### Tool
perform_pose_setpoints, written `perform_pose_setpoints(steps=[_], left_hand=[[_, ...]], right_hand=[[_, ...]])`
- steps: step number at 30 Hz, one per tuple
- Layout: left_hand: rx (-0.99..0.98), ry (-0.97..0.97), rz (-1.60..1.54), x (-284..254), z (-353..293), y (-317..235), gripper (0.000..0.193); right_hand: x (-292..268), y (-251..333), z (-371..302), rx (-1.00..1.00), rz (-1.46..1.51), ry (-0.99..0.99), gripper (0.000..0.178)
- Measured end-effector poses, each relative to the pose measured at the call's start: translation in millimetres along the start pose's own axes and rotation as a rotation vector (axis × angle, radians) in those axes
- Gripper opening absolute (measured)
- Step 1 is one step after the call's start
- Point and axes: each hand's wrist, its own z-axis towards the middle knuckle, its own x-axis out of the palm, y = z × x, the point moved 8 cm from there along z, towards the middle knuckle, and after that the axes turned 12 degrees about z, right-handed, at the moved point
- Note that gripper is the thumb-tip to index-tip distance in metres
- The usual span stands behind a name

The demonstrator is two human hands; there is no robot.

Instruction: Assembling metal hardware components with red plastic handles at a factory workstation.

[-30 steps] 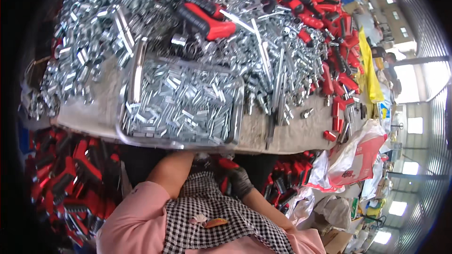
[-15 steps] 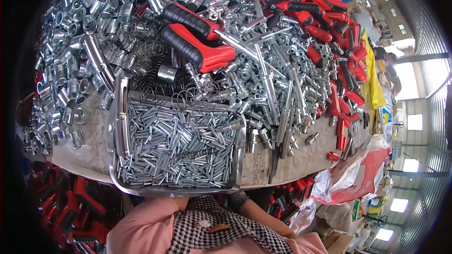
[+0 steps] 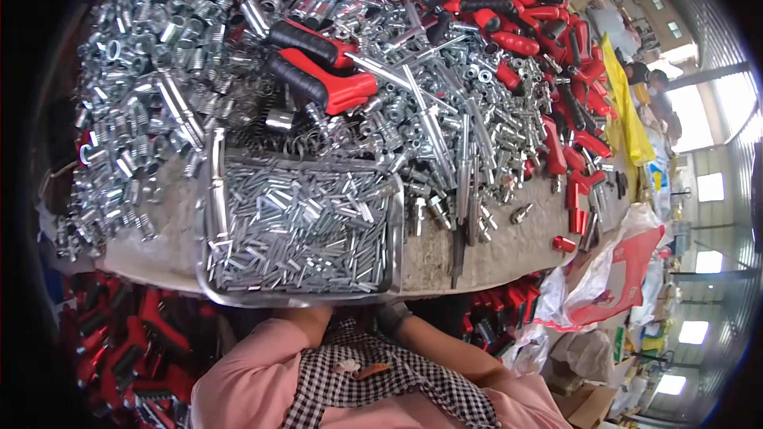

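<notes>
Threaded metal sleeves [image 3: 135,143] lay heaped on the left of the tabletop [image 3: 155,258], and beside them a metal tray [image 3: 395,238] of short pins [image 3: 306,226] sat at the near edge. Below it the left hand was hidden and the dark-gloved right hand [image 3: 392,318] showed only in part, so I could not tell whether either was open, closed or gripping anything. Farther right were slender metal rods [image 3: 430,123], red-and-black pistol-shaped handles [image 3: 554,145] and a red-and-white sack [image 3: 616,278].
</notes>
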Motion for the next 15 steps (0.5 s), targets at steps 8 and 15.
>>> perform_pose_setpoints(steps=[8,15], left_hand=[[0.027,-0.012,0.069,-30,-59,15,0.028],[-0.139,-0.348,0.455,-29,-163,55,0.027]], right_hand=[[77,21,-8,0.055,-0.994,0.147,0.027],[104,38,0,-0.055,-1.062,0.235,0.028]])
